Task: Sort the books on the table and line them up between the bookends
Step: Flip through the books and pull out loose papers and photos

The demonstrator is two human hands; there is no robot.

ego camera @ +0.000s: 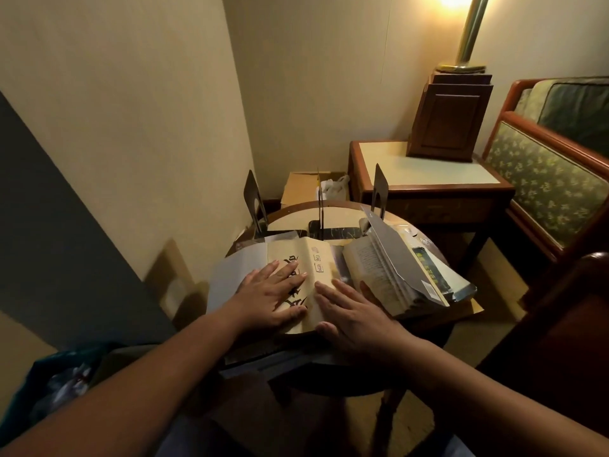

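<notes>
Head view: we see the left hand [273, 296] and the right hand [354, 316] lying flat, fingers straight and slightly spread, on the cream calligraphy book [321, 255] at the near side of the round table [290, 208]. A fanned-open book [372, 268] lies just to its right. The left bookend [253, 199], middle bookend [320, 206] and right bookend [379, 189] stand upright behind.

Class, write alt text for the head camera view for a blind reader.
The left hand and right hand lie flat on a cream calligraphy book on a round table. Other books are heaped to its right; three upright bookends stand behind.
</notes>
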